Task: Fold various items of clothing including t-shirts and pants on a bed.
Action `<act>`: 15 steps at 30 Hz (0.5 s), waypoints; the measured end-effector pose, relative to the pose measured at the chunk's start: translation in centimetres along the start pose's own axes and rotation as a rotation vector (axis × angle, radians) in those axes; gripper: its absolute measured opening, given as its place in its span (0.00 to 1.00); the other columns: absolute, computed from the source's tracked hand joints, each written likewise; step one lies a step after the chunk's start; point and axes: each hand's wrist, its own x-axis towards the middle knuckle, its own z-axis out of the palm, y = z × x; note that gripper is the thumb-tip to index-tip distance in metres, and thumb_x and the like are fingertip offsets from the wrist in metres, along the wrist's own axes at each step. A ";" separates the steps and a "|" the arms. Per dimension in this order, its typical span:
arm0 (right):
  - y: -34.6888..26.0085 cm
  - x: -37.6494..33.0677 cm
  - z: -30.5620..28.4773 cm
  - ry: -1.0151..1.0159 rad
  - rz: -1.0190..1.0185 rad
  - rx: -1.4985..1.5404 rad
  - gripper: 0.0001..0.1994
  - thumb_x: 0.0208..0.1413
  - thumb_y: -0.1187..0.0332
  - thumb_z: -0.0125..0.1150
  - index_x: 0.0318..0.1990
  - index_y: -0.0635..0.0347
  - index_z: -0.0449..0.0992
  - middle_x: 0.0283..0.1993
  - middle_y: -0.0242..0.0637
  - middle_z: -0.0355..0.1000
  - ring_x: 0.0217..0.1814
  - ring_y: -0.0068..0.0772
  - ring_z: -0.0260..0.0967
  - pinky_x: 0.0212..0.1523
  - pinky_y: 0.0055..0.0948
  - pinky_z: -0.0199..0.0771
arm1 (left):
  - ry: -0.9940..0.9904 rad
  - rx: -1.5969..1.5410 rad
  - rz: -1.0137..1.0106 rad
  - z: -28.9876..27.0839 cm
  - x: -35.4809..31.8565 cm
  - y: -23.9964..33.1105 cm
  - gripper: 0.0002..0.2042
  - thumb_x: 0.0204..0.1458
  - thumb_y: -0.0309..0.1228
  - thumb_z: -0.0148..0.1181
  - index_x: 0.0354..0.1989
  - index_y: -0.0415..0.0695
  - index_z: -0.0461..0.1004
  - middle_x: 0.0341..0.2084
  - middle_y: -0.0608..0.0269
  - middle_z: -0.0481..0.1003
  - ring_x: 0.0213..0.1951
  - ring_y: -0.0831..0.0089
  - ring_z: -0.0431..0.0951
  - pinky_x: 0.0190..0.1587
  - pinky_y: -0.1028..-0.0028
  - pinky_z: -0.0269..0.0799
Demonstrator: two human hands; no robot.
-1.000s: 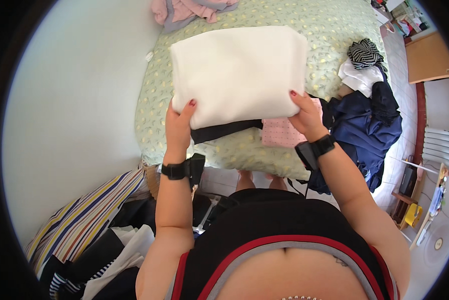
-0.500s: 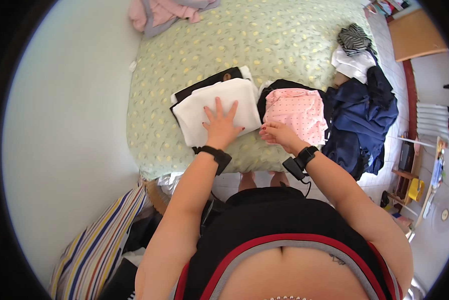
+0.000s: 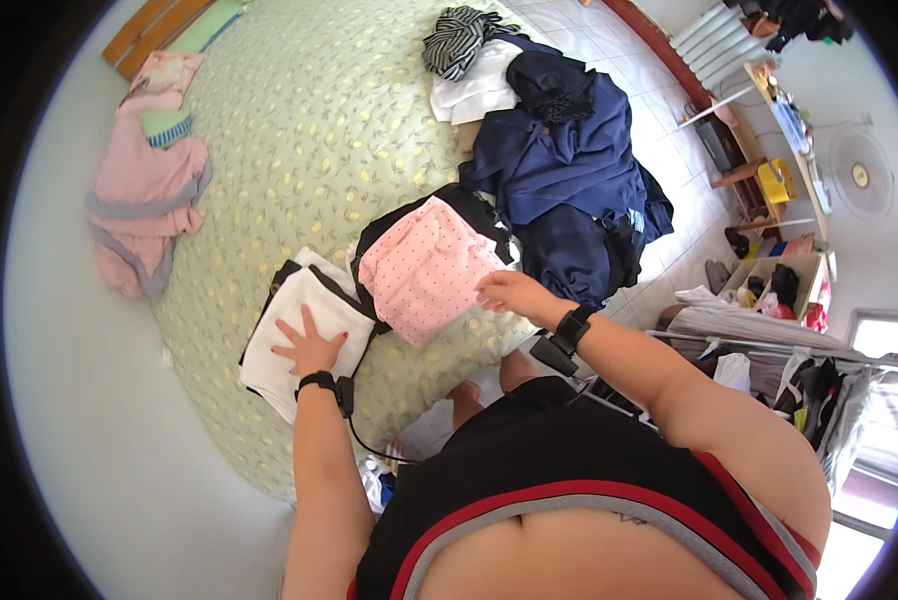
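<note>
The folded white cloth [image 3: 272, 370] is lying on the patterned bed sheet [image 3: 299, 180] under the left hand [image 3: 314, 353], whose fingers are splaying wide and gripping nothing; pressing evenly with a flat palm is probably helping the folds (partly hidden beneath it). The right hand [image 3: 514, 293] is curling loosely beside the pink dotted cloth [image 3: 424, 268], any pinch being impossible to tell.

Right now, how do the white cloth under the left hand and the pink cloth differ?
The white cloth is plain; the pink cloth is dotted. The left hand lies spread on the white cloth, while the right hand is at the pink cloth's edge, contact unclear. Both lie over black cloth on the bed.
</note>
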 end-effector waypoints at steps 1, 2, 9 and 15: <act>0.0 -0.1 -1.3 0.032 -0.023 0.031 0.14 0.55 0.63 0.53 0.45 0.62 0.73 0.40 0.32 0.73 0.38 0.24 0.70 0.40 0.23 0.69 | 0.001 0.023 0.011 0.0 -0.2 0.3 0.46 0.41 0.48 0.66 0.66 0.73 0.41 0.68 0.56 0.26 0.64 0.30 0.30 0.53 0.32 0.55; -0.2 -0.1 -2.1 0.054 -0.043 0.058 0.14 0.55 0.62 0.53 0.45 0.61 0.72 0.40 0.32 0.73 0.38 0.24 0.70 0.40 0.23 0.69 | 0.018 0.039 0.013 0.6 0.3 -0.4 0.46 0.41 0.48 0.66 0.66 0.73 0.41 0.68 0.56 0.26 0.64 0.30 0.30 0.53 0.32 0.55; -3.6 0.2 -8.6 0.159 -0.098 0.190 0.10 0.57 0.66 0.53 0.44 0.58 0.71 0.40 0.30 0.72 0.40 0.20 0.69 0.42 0.21 0.68 | 0.076 -0.019 0.079 0.6 -1.0 2.2 0.39 0.46 0.44 0.62 0.66 0.61 0.48 0.66 0.43 0.38 0.65 0.38 0.42 0.57 0.38 0.54; -6.5 2.2 -14.9 0.303 -0.238 0.307 0.16 0.56 0.65 0.54 0.52 0.58 0.67 0.42 0.30 0.70 0.40 0.24 0.69 0.42 0.23 0.68 | 0.201 -0.204 0.491 -1.0 -4.5 8.5 0.31 0.45 0.37 0.62 0.60 0.46 0.60 0.62 0.34 0.49 0.62 0.42 0.52 0.58 0.47 0.54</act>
